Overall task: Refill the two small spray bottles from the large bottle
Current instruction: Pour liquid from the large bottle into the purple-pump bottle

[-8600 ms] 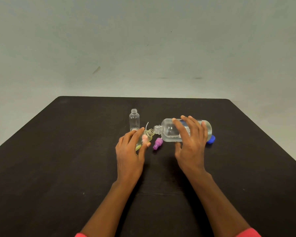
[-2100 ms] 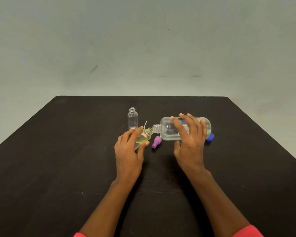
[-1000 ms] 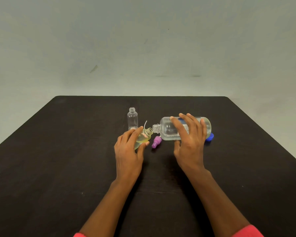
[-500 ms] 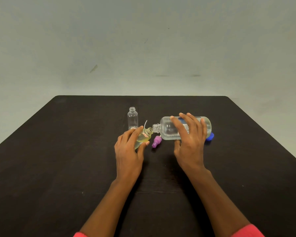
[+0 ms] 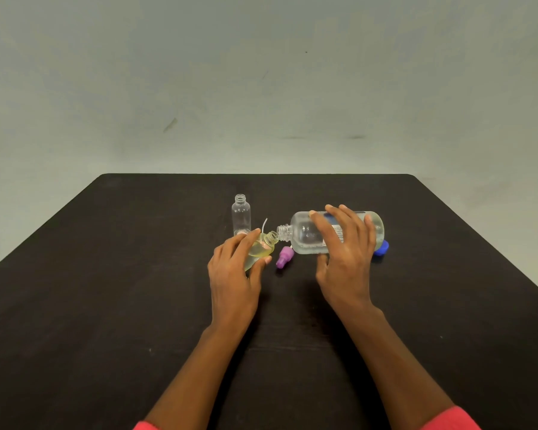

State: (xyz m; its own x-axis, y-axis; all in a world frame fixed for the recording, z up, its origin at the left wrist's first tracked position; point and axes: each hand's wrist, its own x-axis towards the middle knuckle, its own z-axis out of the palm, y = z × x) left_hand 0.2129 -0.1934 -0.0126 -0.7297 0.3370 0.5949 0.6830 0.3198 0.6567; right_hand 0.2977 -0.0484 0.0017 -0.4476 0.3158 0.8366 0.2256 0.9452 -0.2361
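My right hand [image 5: 345, 259] grips the large clear bottle [image 5: 308, 234], tipped on its side with its open neck pointing left. My left hand [image 5: 233, 274] holds a small yellowish spray bottle [image 5: 261, 248], tilted so its open mouth meets the large bottle's neck. A second small clear bottle [image 5: 240, 214] stands upright and uncapped just behind my left hand. A purple spray cap [image 5: 284, 256] lies on the table between my hands. A thin white tube [image 5: 264, 224] sticks up near the small bottle's mouth.
A blue cap [image 5: 382, 247] lies on the black table [image 5: 106, 305] behind my right hand. The table's far edge runs along a plain grey wall. Red sleeves show at the bottom of the view.
Both hands and both bottles hold the same pose as half a second and one second ago. Compared with 8.6 s ago, only the view has shifted slightly.
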